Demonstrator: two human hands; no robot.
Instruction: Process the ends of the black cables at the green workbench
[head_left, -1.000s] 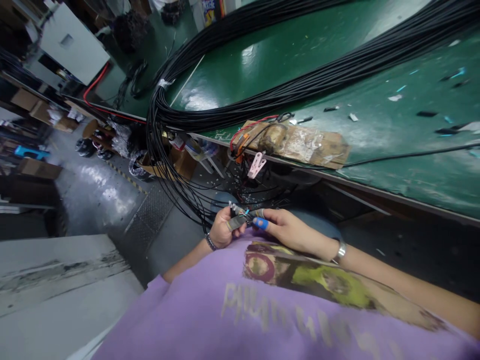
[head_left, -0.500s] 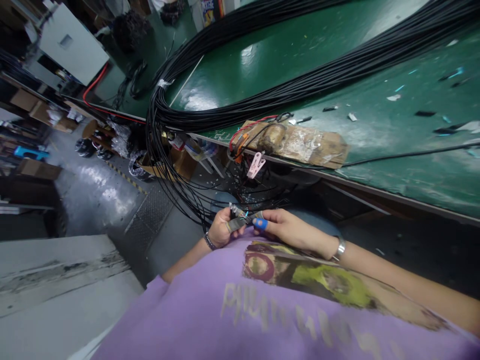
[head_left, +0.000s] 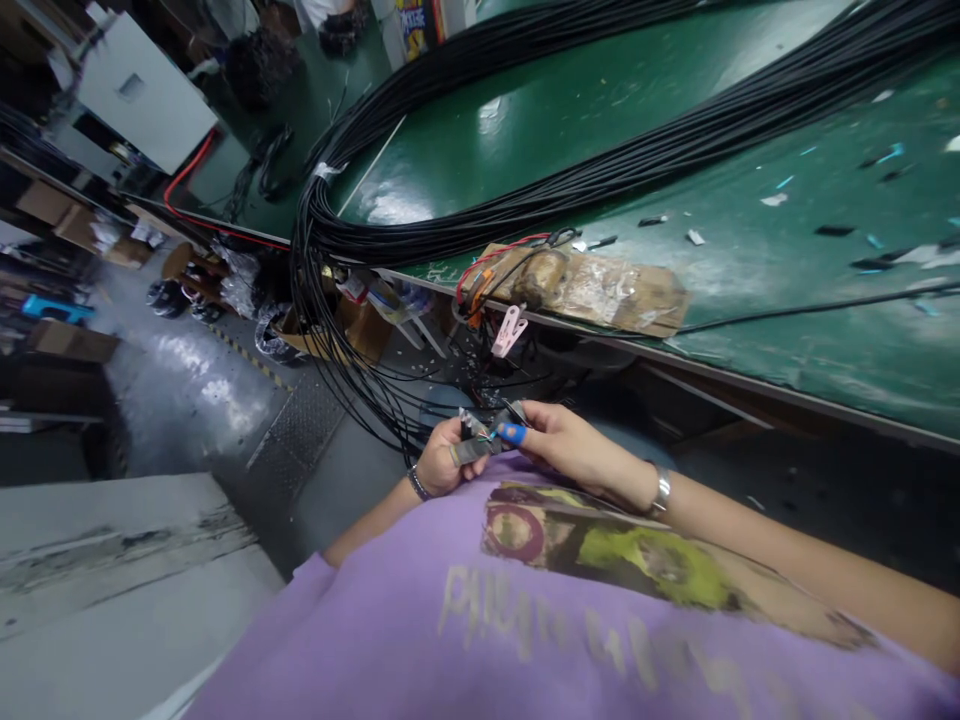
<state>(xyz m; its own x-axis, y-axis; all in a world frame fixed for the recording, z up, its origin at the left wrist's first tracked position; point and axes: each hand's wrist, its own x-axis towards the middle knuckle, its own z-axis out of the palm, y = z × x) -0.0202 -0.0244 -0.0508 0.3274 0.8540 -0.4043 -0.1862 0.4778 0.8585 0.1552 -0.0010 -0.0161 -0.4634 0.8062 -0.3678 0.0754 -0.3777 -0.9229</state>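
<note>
My left hand (head_left: 441, 462) is closed in front of my chest, gripping the stripped end of a black cable. Grey tape wraps its fingertips. Thin coloured wires (head_left: 490, 435), one light blue, stick out between my hands. My right hand (head_left: 574, 450) pinches at these wires from the right; a blue wrap (head_left: 511, 433) covers its thumb, and grey tape is on a finger. The fingers hide exactly which wires are held. Loose black cables (head_left: 367, 385) hang from the table down to just beyond my left hand.
A thick bundle of black cables (head_left: 525, 205) loops over the green table (head_left: 465, 140). At its near edge lie a taped wooden block (head_left: 622, 290) and a pink clip (head_left: 511, 331). Scraps (head_left: 836, 231) are scattered at right. A white surface (head_left: 112, 560) stands at lower left.
My right hand has shifted slightly up and left, its fingers lifting over the wires. My left hand stays nearly still with the cable end.
</note>
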